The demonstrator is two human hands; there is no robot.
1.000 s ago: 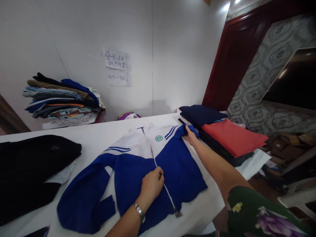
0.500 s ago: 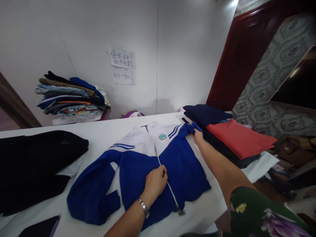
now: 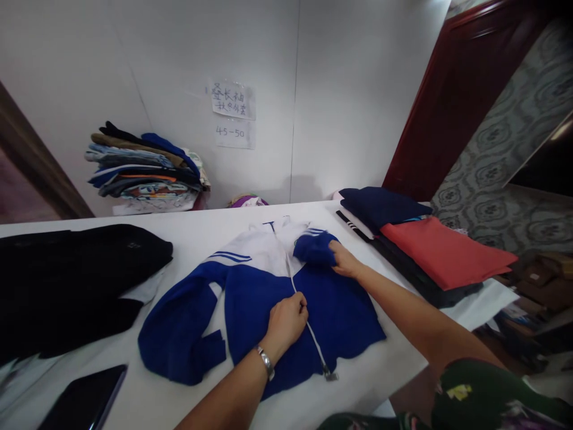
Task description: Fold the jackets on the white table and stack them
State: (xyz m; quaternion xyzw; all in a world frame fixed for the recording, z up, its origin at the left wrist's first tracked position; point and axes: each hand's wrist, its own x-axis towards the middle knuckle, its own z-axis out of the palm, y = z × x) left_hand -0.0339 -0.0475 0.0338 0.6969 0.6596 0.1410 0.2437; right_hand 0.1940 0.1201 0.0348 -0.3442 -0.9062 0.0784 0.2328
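Observation:
A blue and white zip-up jacket (image 3: 264, 292) lies spread front up on the white table. My left hand (image 3: 289, 319), closed, pinches the front beside the zip, about halfway down. With my right hand (image 3: 345, 260) I grip the jacket's sleeve (image 3: 314, 248), which is folded inward over the chest and covers most of the round badge. The other sleeve (image 3: 179, 325) is bent down on the left, its cuff near the jacket's side. The zip pull (image 3: 330, 375) rests at the bottom hem.
A black garment (image 3: 80, 286) and a phone (image 3: 85, 399) lie on the left. Behind stands a stack of folded clothes (image 3: 147, 167). Folded clothes with a red piece (image 3: 447, 251) on top sit at the right. Paper signs (image 3: 233, 100) hang on the wall.
My right hand has brought the sleeve inward from the jacket's right side, over the chest. My left hand keeps its place by the zip. The camera view has shifted slightly.

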